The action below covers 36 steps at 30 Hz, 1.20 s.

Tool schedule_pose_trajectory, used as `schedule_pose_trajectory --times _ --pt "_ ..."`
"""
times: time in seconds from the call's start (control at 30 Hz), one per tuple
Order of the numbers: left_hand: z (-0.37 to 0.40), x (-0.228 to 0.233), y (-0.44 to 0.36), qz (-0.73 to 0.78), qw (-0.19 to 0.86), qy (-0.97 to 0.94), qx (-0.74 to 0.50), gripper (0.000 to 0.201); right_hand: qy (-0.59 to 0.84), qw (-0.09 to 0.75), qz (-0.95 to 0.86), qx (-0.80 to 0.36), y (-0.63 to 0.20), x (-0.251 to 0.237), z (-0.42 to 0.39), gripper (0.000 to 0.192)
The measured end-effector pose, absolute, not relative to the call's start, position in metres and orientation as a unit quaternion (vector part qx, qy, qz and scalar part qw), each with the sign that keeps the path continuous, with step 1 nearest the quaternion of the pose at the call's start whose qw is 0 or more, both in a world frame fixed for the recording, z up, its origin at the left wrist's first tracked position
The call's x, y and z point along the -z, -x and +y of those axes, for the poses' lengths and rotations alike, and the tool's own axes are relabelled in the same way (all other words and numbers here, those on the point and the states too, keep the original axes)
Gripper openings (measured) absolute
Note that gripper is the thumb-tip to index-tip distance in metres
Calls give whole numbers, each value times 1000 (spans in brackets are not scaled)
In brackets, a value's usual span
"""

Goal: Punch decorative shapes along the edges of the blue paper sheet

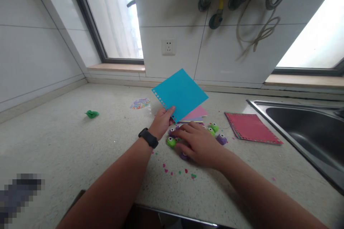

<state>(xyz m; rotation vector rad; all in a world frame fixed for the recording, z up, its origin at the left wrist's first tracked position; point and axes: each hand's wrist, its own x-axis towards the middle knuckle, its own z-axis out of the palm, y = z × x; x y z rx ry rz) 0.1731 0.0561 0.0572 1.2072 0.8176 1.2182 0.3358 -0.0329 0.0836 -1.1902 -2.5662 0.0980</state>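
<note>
Speckled countertop (67,143) beside sink (295,128); left hand (161,121) pinches blue sheet (180,94), right hand (200,143) seemingly flat over punches (171,141).

red sheet (252,128), sink (301,121), wall socket (168,47)

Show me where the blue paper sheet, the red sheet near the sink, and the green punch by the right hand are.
blue paper sheet (180,93), head view, middle of the sheet.
red sheet (251,127), head view, centre of its face.
green punch (171,141), head view, its rounded top.
</note>
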Motion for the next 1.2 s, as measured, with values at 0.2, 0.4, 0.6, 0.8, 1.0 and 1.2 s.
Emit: schedule_pose_trajectory --times 0.2,0.4,0.6,0.8,1.0,1.2 --pt "59 -56 -171 362 581 -491 -539 44 434 139 -889 -36 -328 -82 -32 39" --pt "60 -54 -172 357 583 -498 -533 48 435 121 -892 15 -331 -78 -24 42" --pt "57 -55 -172 360 573 -515 -525 47 463 114 -878 22 -333 -75 -22 16" --pt "56 -56 -172 358 567 -539 -510 50 505 131 -853 -4 -336 -68 -17 16" --pt "54 -60 -171 347 552 -570 -499 48 529 334 -746 -228 -355 -75 -16 17" --pt "52 -59 -170 359 485 -646 -466 46 416 511 -567 -495 -368 -74 -17 24"
